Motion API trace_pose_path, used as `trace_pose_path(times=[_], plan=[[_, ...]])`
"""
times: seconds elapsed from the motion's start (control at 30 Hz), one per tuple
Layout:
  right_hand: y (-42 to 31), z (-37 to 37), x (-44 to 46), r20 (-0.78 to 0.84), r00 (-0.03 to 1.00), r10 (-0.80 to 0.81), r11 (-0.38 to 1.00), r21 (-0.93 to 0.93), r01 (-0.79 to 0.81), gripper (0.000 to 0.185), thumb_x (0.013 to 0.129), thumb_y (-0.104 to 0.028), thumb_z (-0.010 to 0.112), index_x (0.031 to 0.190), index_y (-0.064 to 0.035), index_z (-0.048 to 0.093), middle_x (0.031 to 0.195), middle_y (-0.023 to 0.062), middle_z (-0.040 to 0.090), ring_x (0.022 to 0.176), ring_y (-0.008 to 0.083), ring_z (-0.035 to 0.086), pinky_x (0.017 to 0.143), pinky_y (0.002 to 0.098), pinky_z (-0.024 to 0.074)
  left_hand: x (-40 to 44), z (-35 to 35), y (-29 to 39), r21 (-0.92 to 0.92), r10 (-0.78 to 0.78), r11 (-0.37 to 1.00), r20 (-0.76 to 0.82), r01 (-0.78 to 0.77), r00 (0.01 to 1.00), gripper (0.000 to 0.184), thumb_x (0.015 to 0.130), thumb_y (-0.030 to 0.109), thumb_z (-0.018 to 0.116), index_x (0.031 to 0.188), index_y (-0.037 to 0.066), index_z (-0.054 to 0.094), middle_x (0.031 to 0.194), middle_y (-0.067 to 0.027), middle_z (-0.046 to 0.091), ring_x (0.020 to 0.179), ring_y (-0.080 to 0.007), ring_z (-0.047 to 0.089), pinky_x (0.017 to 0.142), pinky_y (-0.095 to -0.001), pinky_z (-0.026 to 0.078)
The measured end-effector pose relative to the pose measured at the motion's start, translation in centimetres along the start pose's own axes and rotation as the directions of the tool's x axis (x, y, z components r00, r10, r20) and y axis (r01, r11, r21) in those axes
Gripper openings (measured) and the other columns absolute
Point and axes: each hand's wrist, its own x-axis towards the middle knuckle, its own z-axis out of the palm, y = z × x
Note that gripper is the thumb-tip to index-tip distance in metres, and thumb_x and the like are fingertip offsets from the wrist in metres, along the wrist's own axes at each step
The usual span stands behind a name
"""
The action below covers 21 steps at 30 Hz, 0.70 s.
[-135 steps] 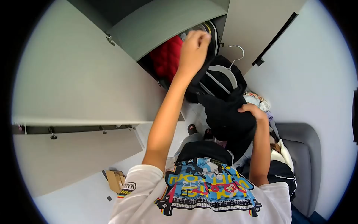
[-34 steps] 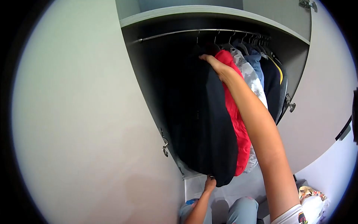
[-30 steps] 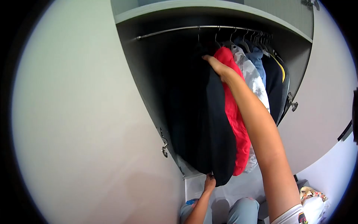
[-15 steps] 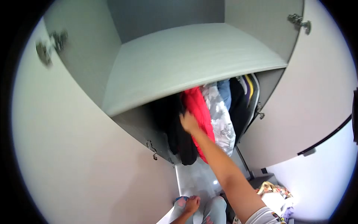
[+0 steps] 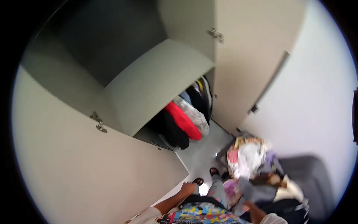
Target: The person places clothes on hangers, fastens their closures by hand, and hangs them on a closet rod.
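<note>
My left hand (image 5: 188, 189) is in front of my body at the bottom of the view. Its fingers look curled, and what they hold, if anything, is hidden. Blurred by motion, my right hand (image 5: 255, 212) is low on the right, beside a heap of clothes (image 5: 251, 158). Whether it touches the heap I cannot tell. In the wardrobe, below the shelf (image 5: 160, 78), hang a black garment (image 5: 174, 128), a red jacket (image 5: 184, 121), a grey-and-white patterned garment (image 5: 194, 115) and darker clothes (image 5: 199, 97) at the right end. Neither hand is at these garments.
The left wardrobe door (image 5: 100, 168) and the right wardrobe door (image 5: 250, 56) stand open, with metal hinges showing. A grey seat or sofa (image 5: 309, 175) is at the right, next to the clothes. My sandalled feet (image 5: 213, 171) are on the pale floor (image 5: 195, 153).
My right hand has left the hanging clothes beside the red jacket and come down to the lower right. The view has turned right, bringing in the heap of clothes and grey seat.
</note>
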Motion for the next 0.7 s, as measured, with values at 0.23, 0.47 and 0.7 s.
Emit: trace_pose_path(times=[0.23, 0.47, 0.7], plan=[[-4.4, 6.7, -15.4, -0.350, 0.755, 0.554, 0.057, 0.921, 0.385, 0.020, 0.097, -0.022, 0.050, 0.091, -0.0059, 0.060, 0.062, 0.0072, 0.058, 0.046, 0.0131, 0.054, 0.042, 0.0275, 0.0458, -1.2, 3.0, -8.6, 0.622, 0.241, 0.758, 0.012, -0.196, 0.970, 0.027, 0.086, 0.029, 0.052, 0.097, 0.013, 0.071, 0.106, -0.0109, 0.068, 0.098, -0.0279, 0.061, 0.088, -0.0544, 0.041], [-19.6, 38.7, -27.6, 0.228, 0.844, 0.485, -0.099, 0.974, -0.206, 0.034, 0.098, -0.022, 0.043, 0.085, -0.0012, 0.067, 0.073, 0.0129, 0.068, 0.053, 0.0222, 0.063, 0.051, 0.0374, 0.0529, -2.0, -0.5, -4.5, 0.605, 0.212, 0.700, 0.333, -0.381, 0.919, 0.030, 0.088, 0.026, 0.054, 0.111, 0.013, 0.068, 0.118, -0.0100, 0.065, 0.114, -0.0242, 0.059, 0.097, -0.0500, 0.038], [-36.0, 66.7, -32.2, 0.534, 0.666, 0.521, -0.651, 0.753, -0.095, 0.018, 0.088, -0.013, 0.048, 0.082, 0.0009, 0.059, 0.067, 0.0169, 0.064, 0.050, 0.0246, 0.060, 0.041, 0.0373, 0.0469, 3.4, 1.6, -5.3, 0.204, 0.254, 0.884, 0.547, -0.421, 0.798, 0.034, 0.086, 0.029, 0.055, 0.106, 0.004, 0.068, 0.103, -0.0203, 0.069, 0.100, -0.0310, 0.066, 0.082, -0.0451, 0.049]])
